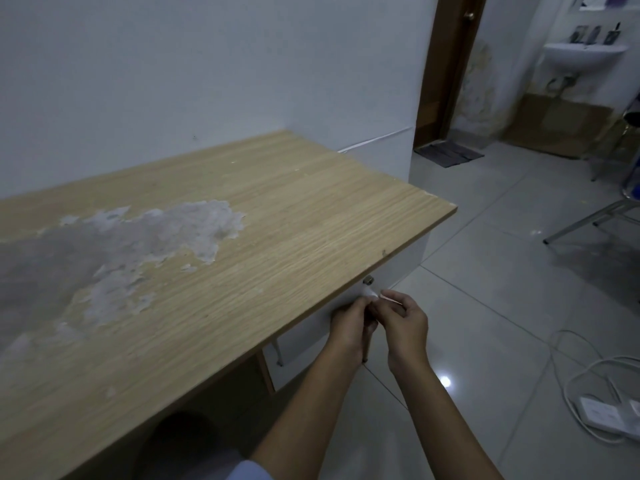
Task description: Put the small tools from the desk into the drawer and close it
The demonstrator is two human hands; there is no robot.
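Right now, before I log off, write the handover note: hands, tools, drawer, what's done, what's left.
Left hand: at the white drawer front under the desk edge, closed around a thin stick-like tool; grip unclear.
Right hand: beside it, pinching a small thin item.
Desk top: no tools visible.
Drawer: looks shut or nearly so; contents hidden.
Left: stow whatever the hands hold, confirm drawer closed.

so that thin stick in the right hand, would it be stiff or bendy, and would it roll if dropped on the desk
The stick, pinched in the right hand, looks very thin and short, so probably light and somewhat bendy. It looks straight and slender, so it might roll on the flat desk. Its material is too small to tell.
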